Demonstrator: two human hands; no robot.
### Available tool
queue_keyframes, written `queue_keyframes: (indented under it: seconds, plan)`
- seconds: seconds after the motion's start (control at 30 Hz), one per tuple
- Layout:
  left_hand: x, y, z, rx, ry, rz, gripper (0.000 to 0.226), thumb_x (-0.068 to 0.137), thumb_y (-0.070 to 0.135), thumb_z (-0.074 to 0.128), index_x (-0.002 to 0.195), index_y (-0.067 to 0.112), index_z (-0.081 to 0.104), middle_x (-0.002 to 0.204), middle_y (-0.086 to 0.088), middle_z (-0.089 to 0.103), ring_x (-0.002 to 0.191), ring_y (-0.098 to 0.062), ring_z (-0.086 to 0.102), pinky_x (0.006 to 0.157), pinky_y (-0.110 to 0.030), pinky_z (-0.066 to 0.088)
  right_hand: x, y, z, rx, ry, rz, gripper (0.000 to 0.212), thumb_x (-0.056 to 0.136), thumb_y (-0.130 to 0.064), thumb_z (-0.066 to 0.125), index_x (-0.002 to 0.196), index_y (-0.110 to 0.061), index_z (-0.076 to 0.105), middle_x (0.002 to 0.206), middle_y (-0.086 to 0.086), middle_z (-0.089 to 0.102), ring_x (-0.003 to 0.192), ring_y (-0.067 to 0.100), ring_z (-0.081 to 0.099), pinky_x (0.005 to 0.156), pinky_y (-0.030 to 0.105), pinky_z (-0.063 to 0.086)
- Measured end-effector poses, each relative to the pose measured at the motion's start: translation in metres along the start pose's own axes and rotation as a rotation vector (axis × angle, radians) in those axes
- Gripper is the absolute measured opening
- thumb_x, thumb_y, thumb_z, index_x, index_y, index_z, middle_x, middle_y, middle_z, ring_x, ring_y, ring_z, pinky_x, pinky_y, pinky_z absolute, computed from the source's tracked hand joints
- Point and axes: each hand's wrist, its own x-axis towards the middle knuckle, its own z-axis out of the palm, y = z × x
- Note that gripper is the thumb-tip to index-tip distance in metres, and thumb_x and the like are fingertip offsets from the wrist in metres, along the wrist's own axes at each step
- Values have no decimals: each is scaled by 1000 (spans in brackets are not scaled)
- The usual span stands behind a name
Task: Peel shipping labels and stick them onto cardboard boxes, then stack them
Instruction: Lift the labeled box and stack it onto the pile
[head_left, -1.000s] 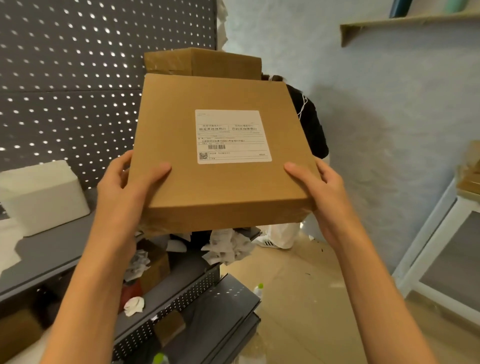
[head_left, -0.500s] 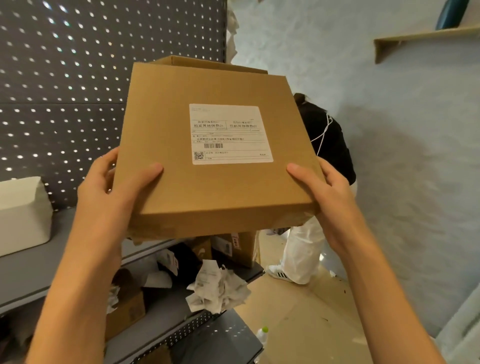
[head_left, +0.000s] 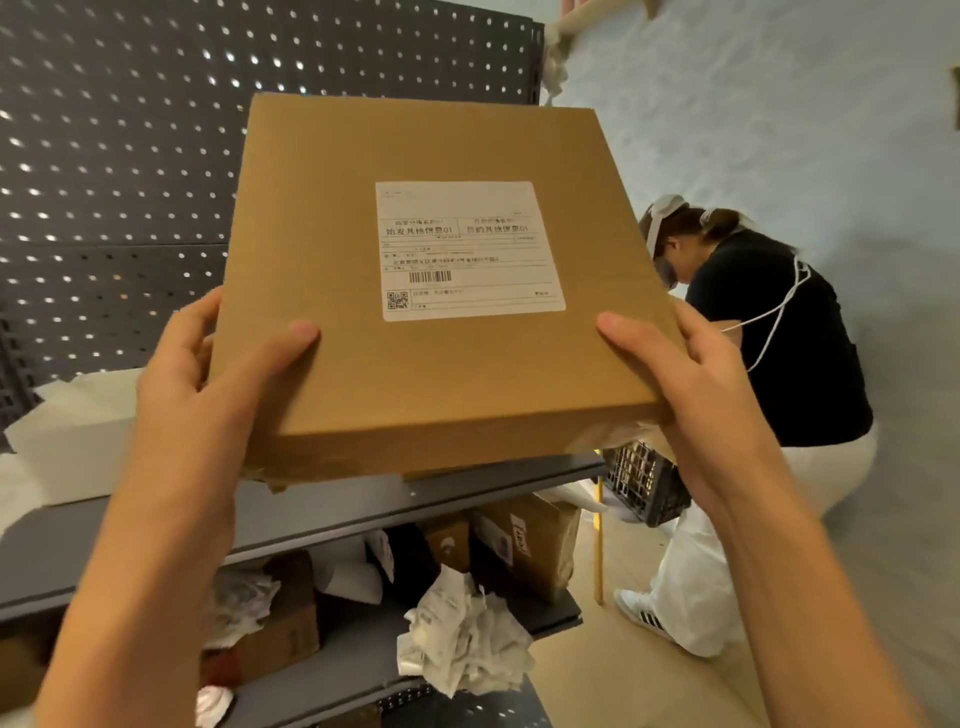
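**A:** ok so where's the box right now?

**B:** The cardboard box (head_left: 415, 291) is up in the air, held flat between both hands. Left hand (head_left: 208, 384) grips the near left corner, thumb lying on top, the other fingers (head_left: 195, 325) curled round the side edge. Right hand (head_left: 691, 395) does the same on the near right corner, thumb on top, fingers wrapped round the side.

**A:** label on it?

**B:** yep, white shipping label (head_left: 467, 249) stuck on the top face, just beyond both thumbs and between them. Below the fingers there's a grey shelf (head_left: 322, 509), crumpled paper (head_left: 462, 639) lower down. Past the right fingers another person (head_left: 779, 332) bends over.
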Motion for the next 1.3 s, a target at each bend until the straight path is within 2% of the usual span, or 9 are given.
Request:
queue_keyframes:
  seconds: [0.1,0.27,0.47,0.67,0.73,0.83,1.07,1.2,1.3]
  plan:
    - [1,12,13,24,50,10,53,73,39,70,123,33,53,101,13,65,89,-13,63,66,-47,48,18,-6,-6,30,-43,9,54,69,-43,74,119,-29,57,109,-8,66,92,5,65,69,19,49]
    - [18,46,36,81,130,62,41,83,30,64,123,29,54,94,16,64,65,10,61,58,-28,50,54,-34,-18,70,-109,11,50,72,-41,67,118,-27,57,105,-9,67,85,1,65,63,15,48]
    - [65,85,62,102,159,108,36,83,33,65,117,29,57,84,19,64,54,10,60,37,-18,45,113,-65,-21,86,-141,-38,42,80,-40,66,119,-27,58,108,-9,66,92,5,65,68,20,47]
    - [110,92,88,112,106,113,27,80,30,67,106,27,65,81,17,70,74,-6,65,56,-23,48,170,-68,-16,81,-156,-51,38,80,-39,66,114,-22,62,108,-5,68,94,9,65,67,20,48]
    - [124,92,94,111,82,115,13,79,28,66,92,28,67,76,16,69,70,-9,61,56,-26,42,187,-68,-13,88,-163,-47,36,81,-38,67,112,-21,64,106,-4,69,92,9,66,67,20,48]
    - [144,93,102,107,53,126,11,72,30,66,83,28,67,77,13,67,69,-12,56,53,-25,36,209,-68,-11,102,-178,-35,33,80,-37,67,109,-21,66,105,-3,70,93,11,67,71,23,52]
    - [176,83,121,92,45,131,5,76,29,65,78,25,66,72,12,64,68,-9,55,51,-24,38,250,-63,-4,86,-181,-4,30,81,-36,68,106,-20,66,102,-1,70,94,13,66,78,28,54]
    - [188,79,128,95,77,134,12,73,36,66,78,25,65,79,10,62,80,-13,53,66,-33,38,266,-59,-4,49,-218,-18,32,81,-37,67,110,-22,64,109,-1,67,103,15,62,91,37,52]
    - [194,75,133,94,102,141,11,81,37,63,81,26,61,82,9,57,80,-10,52,72,-31,41,271,-56,-4,58,-232,-16,35,83,-39,64,114,-25,61,113,-2,65,108,15,59,93,37,50]
